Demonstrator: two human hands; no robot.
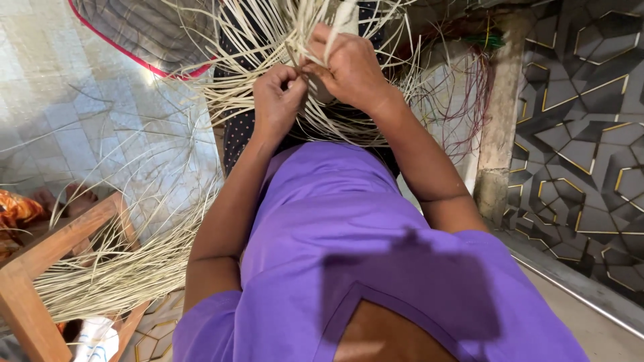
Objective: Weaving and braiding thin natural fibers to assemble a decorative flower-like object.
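My left hand (pixel 276 99) and my right hand (pixel 349 66) meet at the top middle of the head view, over a mass of pale cane strips (pixel 241 80) that fan out around them. Left fingers pinch thin strips close to the right hand. The right hand is closed around a bundle of strips that rises past its fingers. Both forearms reach away from my purple top (pixel 335 228). Beneath the strips lies dark dotted cloth (pixel 236 134). The woven piece itself is mostly hidden by my hands.
A wooden stool frame (pixel 40 261) stands at the lower left with more loose cane strips (pixel 114 268) across it. A pale tiled floor (pixel 74 114) lies at the left. A grey patterned panel with gold lines (pixel 583 134) fills the right. Reddish strips (pixel 473 94) hang by a post.
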